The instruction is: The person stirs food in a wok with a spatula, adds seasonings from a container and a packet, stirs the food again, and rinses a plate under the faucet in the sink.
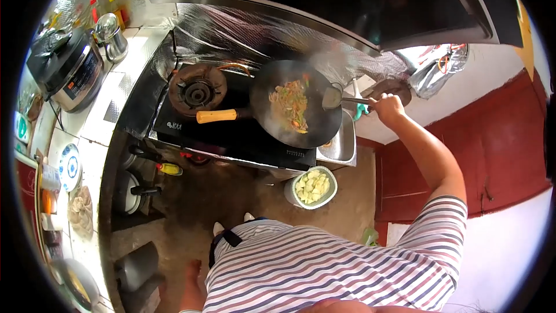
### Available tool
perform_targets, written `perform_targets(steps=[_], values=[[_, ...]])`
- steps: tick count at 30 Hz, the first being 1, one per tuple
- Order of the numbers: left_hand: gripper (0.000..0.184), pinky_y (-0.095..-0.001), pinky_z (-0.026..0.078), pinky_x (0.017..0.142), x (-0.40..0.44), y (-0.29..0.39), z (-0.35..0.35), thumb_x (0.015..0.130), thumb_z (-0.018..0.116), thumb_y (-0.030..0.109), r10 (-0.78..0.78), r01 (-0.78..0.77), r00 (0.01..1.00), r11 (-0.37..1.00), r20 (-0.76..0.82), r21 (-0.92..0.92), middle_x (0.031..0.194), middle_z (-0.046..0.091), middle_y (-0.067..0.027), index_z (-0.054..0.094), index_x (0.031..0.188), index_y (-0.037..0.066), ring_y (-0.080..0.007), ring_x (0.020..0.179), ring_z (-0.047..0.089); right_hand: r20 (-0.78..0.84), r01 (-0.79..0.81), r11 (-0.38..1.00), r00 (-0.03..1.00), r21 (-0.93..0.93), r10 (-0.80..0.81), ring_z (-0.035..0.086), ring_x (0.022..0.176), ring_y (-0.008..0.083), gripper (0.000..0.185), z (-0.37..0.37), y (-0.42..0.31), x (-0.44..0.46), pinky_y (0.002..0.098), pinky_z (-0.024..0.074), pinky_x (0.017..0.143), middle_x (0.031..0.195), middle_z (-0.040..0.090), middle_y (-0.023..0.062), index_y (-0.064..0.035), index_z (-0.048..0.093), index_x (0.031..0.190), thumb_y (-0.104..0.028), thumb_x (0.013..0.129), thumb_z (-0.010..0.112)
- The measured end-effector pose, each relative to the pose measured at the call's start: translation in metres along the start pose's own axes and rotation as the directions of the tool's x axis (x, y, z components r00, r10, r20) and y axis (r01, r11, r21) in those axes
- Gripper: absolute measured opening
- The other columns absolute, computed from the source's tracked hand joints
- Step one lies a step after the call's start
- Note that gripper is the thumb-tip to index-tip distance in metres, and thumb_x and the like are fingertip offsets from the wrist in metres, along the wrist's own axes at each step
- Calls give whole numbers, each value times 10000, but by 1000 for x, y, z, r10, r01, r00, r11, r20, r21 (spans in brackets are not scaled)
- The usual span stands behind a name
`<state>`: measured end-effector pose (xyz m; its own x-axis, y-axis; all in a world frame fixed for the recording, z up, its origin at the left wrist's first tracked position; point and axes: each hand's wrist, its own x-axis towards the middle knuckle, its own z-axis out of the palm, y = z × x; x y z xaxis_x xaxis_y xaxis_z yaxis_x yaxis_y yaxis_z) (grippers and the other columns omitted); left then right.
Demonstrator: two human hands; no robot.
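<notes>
My right hand (pixel 388 108) is closed around the handle of a wok spatula (pixel 332 98). The spatula's blade is at the right side of a dark wok (pixel 315 130), beside the food. Chopped stir-fry (pixel 289 106) with green and orange bits lies in the wok, and steam rises from it. The wok sits on a black gas stove (pixel 231 142), its wooden handle (pixel 217 116) pointing left with no hand on it. Low at my side hangs my left hand (pixel 194 268), away from the stove; its fingers are too small to make out.
Left of the wok is a bare burner (pixel 198 90). A sink (pixel 341 145) adjoins the stove's right end. Below it stands a bin (pixel 327 197) of pale cut pieces. A rice cooker (pixel 72 75) occupies the left counter (pixel 95 133). The range hood (pixel 289 14) overhangs the stove.
</notes>
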<state>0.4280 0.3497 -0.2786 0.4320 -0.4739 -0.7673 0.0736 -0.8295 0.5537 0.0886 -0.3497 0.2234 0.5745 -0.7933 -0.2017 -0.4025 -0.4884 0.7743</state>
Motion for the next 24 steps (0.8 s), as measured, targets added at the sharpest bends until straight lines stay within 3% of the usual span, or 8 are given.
perform_targets(steps=[6,10,11,16,19,22,23,24], values=[[249,-315,414,473,-34,69,-7,753,554,294,24,-17,996,997,-90,81,598,546,-91,577,733,47,-181,485,500,-144,-3,997,989,74,14,602,844,241,282,9,-15,75,377,432,656,830,630,49,-200,564,1084,-204,809,502],[259,-322,406,498,-62,90,-11,752,554,309,166,-162,982,986,-93,51,593,542,-71,571,706,56,-161,526,499,-228,285,953,926,-107,-302,582,885,252,311,-57,-28,83,365,456,679,854,630,68,-213,564,1069,-138,770,521],[230,-319,403,465,-63,82,-5,756,568,272,74,-92,990,984,-121,-152,578,535,-63,573,699,49,-158,495,488,-225,291,951,924,-107,-308,582,885,252,311,-63,-24,81,365,456,679,854,630,68,-213,564,1069,-138,770,521],[137,-298,392,397,-88,95,0,761,588,175,49,-63,987,994,-153,-90,573,544,-65,582,720,44,-145,439,478,73,256,945,959,204,-275,612,821,274,188,-76,24,45,378,476,669,853,643,86,-169,643,921,-181,750,567],[132,-296,396,404,-64,67,10,764,587,174,-300,288,954,935,-26,-208,568,545,-69,584,740,44,-144,460,501,148,376,813,865,444,-480,606,786,254,225,-22,55,41,370,463,636,775,634,79,-155,648,875,-226,662,645],[148,-312,413,437,-37,26,9,772,571,191,64,-73,996,983,-54,-169,563,540,-68,590,761,45,-164,480,519,118,305,763,889,569,-443,601,766,272,329,3,34,17,363,476,680,803,630,91,-168,634,977,-132,652,604],[187,-320,422,460,-10,-11,14,774,562,230,295,-297,952,955,-83,-16,564,540,-72,590,759,46,-173,492,527,238,4,622,922,783,-305,586,783,302,361,13,14,7,383,474,702,855,614,133,-144,607,1017,-154,656,623],[207,-324,426,472,-4,-13,13,775,557,250,406,-401,910,914,-82,64,565,540,-73,591,759,46,-178,498,531,151,110,698,942,708,-301,586,773,321,295,13,-13,2,406,472,694,859,612,142,-133,605,989,-168,696,606]])
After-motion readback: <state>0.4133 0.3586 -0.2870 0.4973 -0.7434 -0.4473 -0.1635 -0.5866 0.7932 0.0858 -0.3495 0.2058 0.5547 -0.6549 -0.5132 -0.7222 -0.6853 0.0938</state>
